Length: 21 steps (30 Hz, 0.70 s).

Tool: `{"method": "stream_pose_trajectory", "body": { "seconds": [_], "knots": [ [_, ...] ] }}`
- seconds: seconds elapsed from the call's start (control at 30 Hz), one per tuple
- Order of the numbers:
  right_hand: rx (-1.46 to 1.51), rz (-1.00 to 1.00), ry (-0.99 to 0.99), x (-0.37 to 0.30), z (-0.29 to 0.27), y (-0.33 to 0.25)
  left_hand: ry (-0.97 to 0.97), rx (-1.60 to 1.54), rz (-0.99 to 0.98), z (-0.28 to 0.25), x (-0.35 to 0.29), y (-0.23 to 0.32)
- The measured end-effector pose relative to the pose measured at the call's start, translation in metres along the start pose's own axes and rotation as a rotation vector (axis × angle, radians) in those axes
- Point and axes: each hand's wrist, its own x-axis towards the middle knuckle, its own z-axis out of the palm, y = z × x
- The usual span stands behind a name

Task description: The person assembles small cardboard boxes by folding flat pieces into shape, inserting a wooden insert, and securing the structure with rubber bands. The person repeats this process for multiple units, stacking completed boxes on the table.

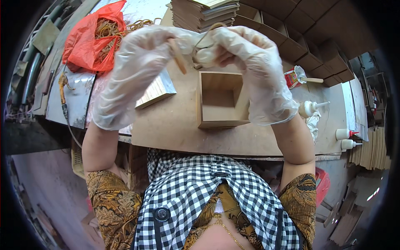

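In the head view, we see both gloved hands raised close together above the table (pixel 175 135). The left hand (pixel 143 56) has its fingers folded inward and seems to pinch a tan strip (pixel 179 59); this strip is blurred, so we cannot tell its exact kind. Its long axis goes steeply, from upper left to lower right. The right hand (pixel 254 54) is curled, and its fingers close on a thin brown band (pixel 203 41), which makes an arc on their left side.

The relation that matters, we judge, is to the open wooden box (pixel 223 123). It lies on the table, below the fingertips in our picture, with its opening upward. The right hand is nearer; its glove covers the box's right edge from our view.
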Motion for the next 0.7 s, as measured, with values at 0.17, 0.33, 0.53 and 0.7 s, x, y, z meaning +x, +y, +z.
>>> {"method": "stream_pose_trajectory", "body": {
  "seconds": [0.17, 0.33, 0.53, 0.7],
  "knots": [
    [-0.094, -0.099, 0.019, -0.012, -0.045, -0.002, 0.08, 0.18, -0.133, -0.093, 0.018, -0.053],
    [-0.053, 0.011, 0.065, -0.031, -0.055, -0.008, -0.083, 0.55, -0.322, -0.111, 0.01, -0.059],
    [-0.002, 0.069, 0.022, -0.037, -0.054, -0.002, -0.052, 0.483, -0.299, -0.092, 0.013, -0.037],
    [-0.004, 0.088, 0.016, -0.039, -0.041, 0.001, 0.143, 0.935, 0.458, -0.052, 0.014, -0.035]
  ]
}}
